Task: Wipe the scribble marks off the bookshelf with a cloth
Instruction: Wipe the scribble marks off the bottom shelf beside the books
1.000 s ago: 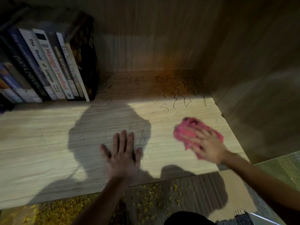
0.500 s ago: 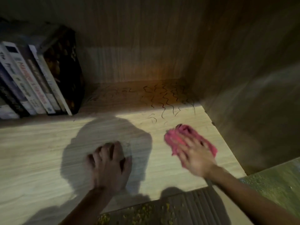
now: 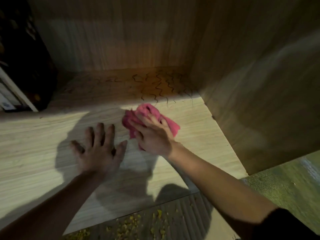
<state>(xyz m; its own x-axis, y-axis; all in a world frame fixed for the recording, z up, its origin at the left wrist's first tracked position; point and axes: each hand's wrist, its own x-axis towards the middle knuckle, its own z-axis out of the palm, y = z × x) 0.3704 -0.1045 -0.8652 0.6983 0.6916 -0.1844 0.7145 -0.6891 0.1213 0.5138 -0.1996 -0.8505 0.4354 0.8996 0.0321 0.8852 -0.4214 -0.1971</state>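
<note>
Cloth: a pink cloth (image 3: 148, 110), bunched up, lies on the bookshelf board (image 3: 34, 144) right of the middle, at the edge of the lit part. Its longer stretch runs roughly left to right across the board, with a rounded fold humped toward the back.
Right hand: the right hand (image 3: 154, 135) lies palm-down on the cloth, fingers straight and spread, pressing it to the board without curling round it. The fingers point toward the back and a little left.
Left hand: the left hand (image 3: 98, 153) rests flat on the bare board just left of the cloth, fingers splayed and released, holding nothing. Its thumb tip is close to the cloth.
Scribble marks: dark wavy scribble marks (image 3: 161, 85) fill the shadowed back right corner. Their lines run mostly front to back, and the nearest ends reach just behind the cloth.
Books: a dark book (image 3: 26, 66) leans at the far left.
Side panel: the wooden side panel (image 3: 259, 84) stands to the right.
</note>
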